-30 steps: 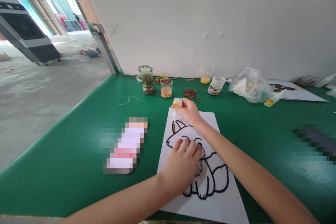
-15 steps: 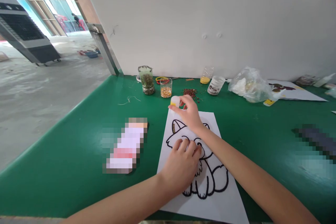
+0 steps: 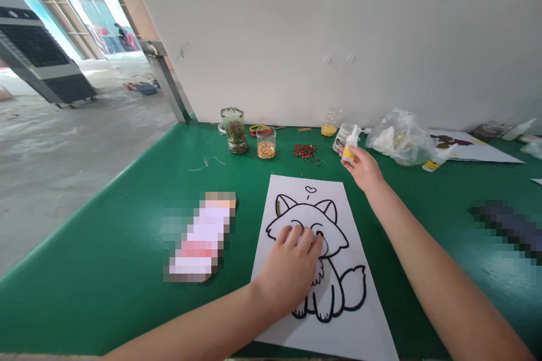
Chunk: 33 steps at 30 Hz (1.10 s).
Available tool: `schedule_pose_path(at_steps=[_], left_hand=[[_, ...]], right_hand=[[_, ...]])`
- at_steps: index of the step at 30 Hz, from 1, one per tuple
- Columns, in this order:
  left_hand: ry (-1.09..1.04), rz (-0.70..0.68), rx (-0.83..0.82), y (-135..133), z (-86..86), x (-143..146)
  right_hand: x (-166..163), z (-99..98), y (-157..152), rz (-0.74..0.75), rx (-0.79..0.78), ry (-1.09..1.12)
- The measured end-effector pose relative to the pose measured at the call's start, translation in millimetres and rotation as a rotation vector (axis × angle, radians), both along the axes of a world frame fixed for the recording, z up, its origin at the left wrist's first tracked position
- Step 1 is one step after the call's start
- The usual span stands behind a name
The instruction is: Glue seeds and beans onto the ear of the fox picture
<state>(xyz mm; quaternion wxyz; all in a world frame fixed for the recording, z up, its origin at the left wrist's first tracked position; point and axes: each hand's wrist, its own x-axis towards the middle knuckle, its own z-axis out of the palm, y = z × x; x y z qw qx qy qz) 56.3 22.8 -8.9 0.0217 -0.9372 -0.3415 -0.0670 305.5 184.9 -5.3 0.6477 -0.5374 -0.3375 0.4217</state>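
White paper (image 3: 351, 341): lies flat on the green table (image 3: 127, 225), directly in front of the person, longer sides running away from them.
Fox drawing (image 3: 324, 271): thick black outline in the middle of the sheet, with 2 ears, 4 legs or paws partly visible and a bushy tail; part of the face and chest is hidden by a hand.
Heart outline (image 3: 310, 189): 1, small, above the fox's head.
Brown strip (image 3: 278, 207): inside the ear at picture left, along its outer edge.
Left hand (image 3: 294, 271): palm down on the drawing, fingers loosely bent and slightly apart, about half open, gripping nothing visible.
Right hand (image 3: 364, 169): off the sheet, beyond its far right corner, thumb and fingers closed around a bottle.
Nozzle bottle (image 3: 351, 144): white with a yellow label, pinched near its base, nozzle up and leaning a little; it overlaps the tilted cup (image 3: 340, 138) behind, and whether they touch cannot be told.
Reddish-brown grains (image 3: 305, 151): loose heap beyond the sheet, a few scattered toward the cup.
Glass of yellow-orange kernels (image 3: 266, 146): upright, left of the heap, near a greenish glass (image 3: 235, 130).
Clear plastic bag (image 3: 398, 138): right of the cup, with a 2nd bottle (image 3: 436, 162) tilted just beside it.
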Motion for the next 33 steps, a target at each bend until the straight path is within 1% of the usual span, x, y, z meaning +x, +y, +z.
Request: schedule_pose_path(at_steps=[2,4,7,10,14,22,23,24,26,27,29,30,31,32,33], left_hand=[[0.002,0.002,-0.001,0,0.1,0],[0.006,0.002,-0.002,-1,0.3,0],[0.01,0.002,-0.004,-1,0.3,0],[0.012,0.003,-0.004,-1,-0.1,0],[0.011,0.005,0.002,-1,-0.3,0],[0.017,0.002,0.0,-1,2.6,0],[0.018,0.002,-0.001,-1,2.8,0],[0.018,0.002,-0.002,-1,2.9,0],[0.017,0.004,-0.001,-1,2.6,0],[0.016,0.005,-0.001,-1,2.3,0],[0.016,0.006,0.0,-1,1.9,0],[0.017,0.006,0.001,-1,1.9,1],[0.018,0.006,0.002,-1,2.0,1],[0.019,0.007,0.004,-1,2.3,1],[0.02,0.007,0.005,-1,2.6,1]], right_hand=[[10,-7.8,0,0.027,-0.003,-0.156],[17,-16.3,2,0.003,-0.009,-0.3],[21,-25.9,4,-0.055,-0.032,-0.402],[21,-29.0,6,-0.067,-0.066,-0.483],[22,-26.4,8,-0.078,-0.091,-0.525],[27,-24.6,6,0.004,-0.122,-0.46],[27,-22.5,6,-0.013,-0.132,-0.44],[28,-18.9,5,-0.061,-0.138,-0.413],[26,-6.4,1,-0.252,-0.103,-0.352],[24,2.0,-2,-0.381,-0.043,-0.349],[15,20.1,-8,-0.599,0.158,-0.434],[8,28.0,-11,-0.633,0.283,-0.551],[-1,33.9,-13,-0.618,0.331,-0.603],[-11,37.2,-14,-0.573,0.349,-0.64],[-23,37.4,-14,-0.491,0.345,-0.68]])
